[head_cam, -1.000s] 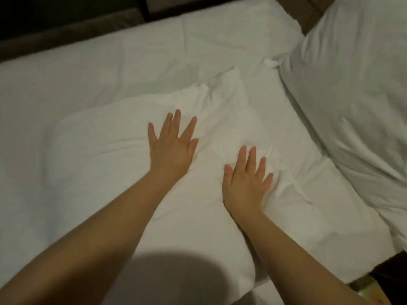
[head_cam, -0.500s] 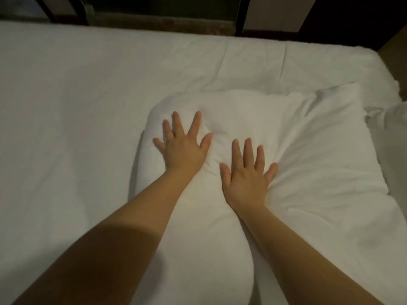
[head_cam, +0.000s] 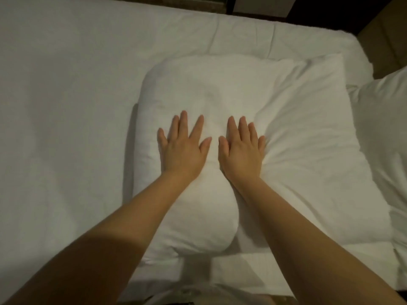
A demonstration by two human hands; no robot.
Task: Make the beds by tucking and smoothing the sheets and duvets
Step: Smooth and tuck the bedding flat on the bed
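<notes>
- The left hand (head_cam: pixel 182 148) is laid palm down on the white pillow (head_cam: pixel 286 111), with the fingers straight, spread wide and pointed toward twelve o'clock. Nothing is gripped.
- The right hand (head_cam: pixel 241 150) is laid flat just beside it, at its three o'clock. Its fingers are straight and kept closer together, and its thumb lies near the left thumb. Nothing is gripped here either.
- The pillow is found at the centre of the view, lying on the white sheet (head_cam: pixel 66 106). It is pressed down under both palms, and a rounded bulge is raised between the forearms toward six o'clock.
- Creases are seen fanning out from the right hand toward three and four o'clock across the pillow's flatter half. That half's far corner is seen at about one o'clock.
- The sheet is spread from nine o'clock round to twelve, with a few folds near the far edge.
- More white bedding (head_cam: pixel 383 128) is seen at three o'clock, just beside the pillow. Whether it is a pillow or a duvet cannot be told.
- A dark strip (head_cam: pixel 319 12) is seen beyond the bed's far edge, between twelve and one o'clock.
</notes>
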